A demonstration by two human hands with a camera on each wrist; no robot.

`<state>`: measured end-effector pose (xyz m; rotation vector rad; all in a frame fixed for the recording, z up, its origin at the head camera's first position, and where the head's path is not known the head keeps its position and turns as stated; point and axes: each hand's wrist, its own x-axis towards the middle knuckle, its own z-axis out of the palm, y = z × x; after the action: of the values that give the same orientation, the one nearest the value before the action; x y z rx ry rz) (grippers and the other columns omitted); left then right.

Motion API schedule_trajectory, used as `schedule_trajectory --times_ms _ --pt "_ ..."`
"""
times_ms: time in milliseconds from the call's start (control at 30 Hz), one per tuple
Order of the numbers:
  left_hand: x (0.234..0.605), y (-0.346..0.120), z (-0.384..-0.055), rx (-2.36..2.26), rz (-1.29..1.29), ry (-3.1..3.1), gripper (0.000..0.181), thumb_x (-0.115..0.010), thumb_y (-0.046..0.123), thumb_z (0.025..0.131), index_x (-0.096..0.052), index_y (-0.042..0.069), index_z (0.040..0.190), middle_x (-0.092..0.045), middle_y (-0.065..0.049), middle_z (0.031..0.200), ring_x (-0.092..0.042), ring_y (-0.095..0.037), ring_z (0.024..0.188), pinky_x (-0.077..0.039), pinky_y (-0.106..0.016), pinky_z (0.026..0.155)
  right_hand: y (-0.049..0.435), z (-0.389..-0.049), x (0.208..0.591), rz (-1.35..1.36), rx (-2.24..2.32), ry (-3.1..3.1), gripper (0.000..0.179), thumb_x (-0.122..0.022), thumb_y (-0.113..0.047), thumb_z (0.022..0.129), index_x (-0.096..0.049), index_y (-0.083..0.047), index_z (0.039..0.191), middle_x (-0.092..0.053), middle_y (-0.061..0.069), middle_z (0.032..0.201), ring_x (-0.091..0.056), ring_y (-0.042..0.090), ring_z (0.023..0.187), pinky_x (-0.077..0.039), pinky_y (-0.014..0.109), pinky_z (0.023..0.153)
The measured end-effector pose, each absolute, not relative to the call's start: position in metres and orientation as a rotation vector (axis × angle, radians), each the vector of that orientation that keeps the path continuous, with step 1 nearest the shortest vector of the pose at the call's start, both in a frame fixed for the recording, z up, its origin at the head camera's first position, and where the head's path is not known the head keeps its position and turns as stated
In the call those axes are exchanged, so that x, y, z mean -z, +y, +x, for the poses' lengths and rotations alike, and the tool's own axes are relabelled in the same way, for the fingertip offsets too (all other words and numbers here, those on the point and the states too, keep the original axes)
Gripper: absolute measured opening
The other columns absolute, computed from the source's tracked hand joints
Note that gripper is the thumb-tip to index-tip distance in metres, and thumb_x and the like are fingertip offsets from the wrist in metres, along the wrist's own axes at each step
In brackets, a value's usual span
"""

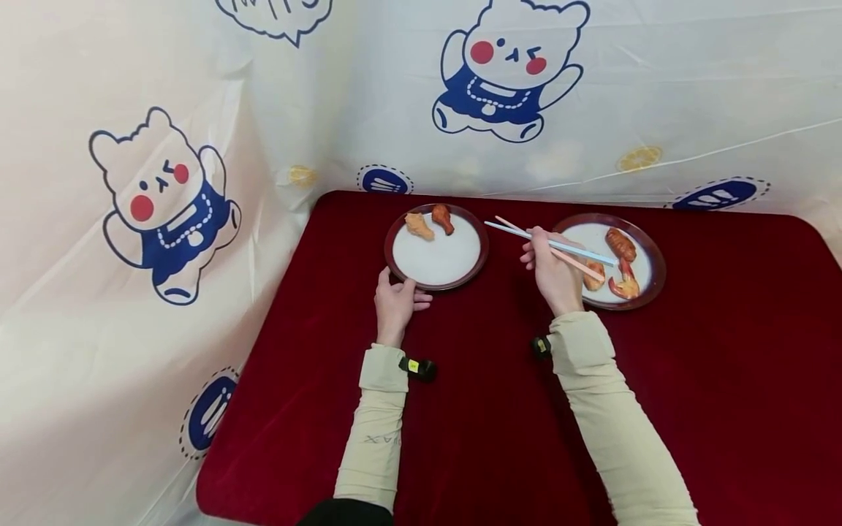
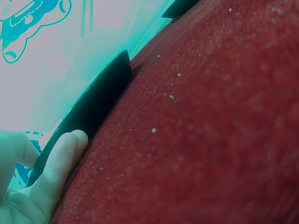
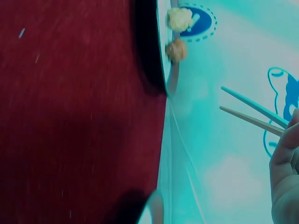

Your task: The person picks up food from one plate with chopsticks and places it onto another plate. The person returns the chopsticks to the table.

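Chopsticks (image 1: pixel 549 247): clamped in the fingers (image 1: pixel 534 241) of my right hand (image 1: pixel 555 277); tips over the right plate (image 1: pixel 647 252), at the food there (image 1: pixel 621 245).
Left hand (image 1: pixel 395 303): I rest its fingers (image 2: pixel 60 161), relaxed and nearly straight, against the rim of the left plate (image 1: pixel 395 274), steadying it.
Left plate load: two fried pieces (image 1: pixel 430 221) at its far edge.
Doing it well: I'd judge a firm, level pinch best, tips aligned.
Bench (image 1: pixel 493 402): red cloth under both plates.

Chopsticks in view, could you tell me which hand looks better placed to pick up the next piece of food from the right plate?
The right hand: it grips the chopsticks, whose tips lie over the right plate near the food. The left hand rests at the left plate's rim.
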<state>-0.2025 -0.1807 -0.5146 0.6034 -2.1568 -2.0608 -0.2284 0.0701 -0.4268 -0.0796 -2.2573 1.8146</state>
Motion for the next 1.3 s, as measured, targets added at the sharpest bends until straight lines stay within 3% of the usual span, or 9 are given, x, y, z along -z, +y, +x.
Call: schedule_trajectory --times_ms 267,500,767,1300 --pt "0.514 -0.181 -0.203 2.068 0.600 -2.153 0.071 -0.050 0.014 0.094 -0.015 0.012 0.156 -0.070 -0.022 0.088 -0.073 -0.020 0.063 -0.064 -0.034 0.062 0.106 -0.223 0.431 -0.200 -1.868 -2.112 0.032 -0.055 -0.026 0.097 -0.074 0.000 0.098 -0.066 -0.006 0.065 -0.059 0.002 0.050 -0.053 0.016 0.047" --pt "0.513 -0.180 -0.203 2.082 0.614 -2.157 0.072 -0.051 0.015 0.095 -0.013 0.012 0.156 -0.070 -0.023 0.090 -0.073 -0.023 0.066 -0.064 -0.034 0.063 0.136 -0.210 0.425 -0.286 -1.776 -2.121 0.030 -0.055 -0.026 0.096 -0.074 -0.003 0.096 -0.066 -0.009 0.063 -0.060 0.001 0.050 -0.053 0.013 0.046" --pt "0.516 -0.180 -0.204 2.077 0.611 -2.150 0.072 -0.051 0.016 0.095 -0.013 0.013 0.156 -0.069 -0.022 0.090 -0.073 -0.021 0.064 -0.064 -0.034 0.063 0.174 -0.192 0.420 -0.450 -1.869 -1.950 0.024 -0.058 -0.020 0.094 -0.075 -0.008 0.081 -0.066 -0.007 0.058 -0.060 0.003 0.048 -0.052 0.013 0.043" --pt "0.517 -0.179 -0.204 2.062 0.607 -2.153 0.072 -0.051 0.016 0.095 -0.013 0.013 0.156 -0.069 -0.021 0.089 -0.073 -0.020 0.064 -0.064 -0.033 0.062 0.233 -0.163 0.426 -0.686 -1.644 -2.145 0.022 -0.056 -0.025 0.095 -0.074 -0.016 0.087 -0.066 -0.014 0.061 -0.061 0.000 0.049 -0.051 0.011 0.046"
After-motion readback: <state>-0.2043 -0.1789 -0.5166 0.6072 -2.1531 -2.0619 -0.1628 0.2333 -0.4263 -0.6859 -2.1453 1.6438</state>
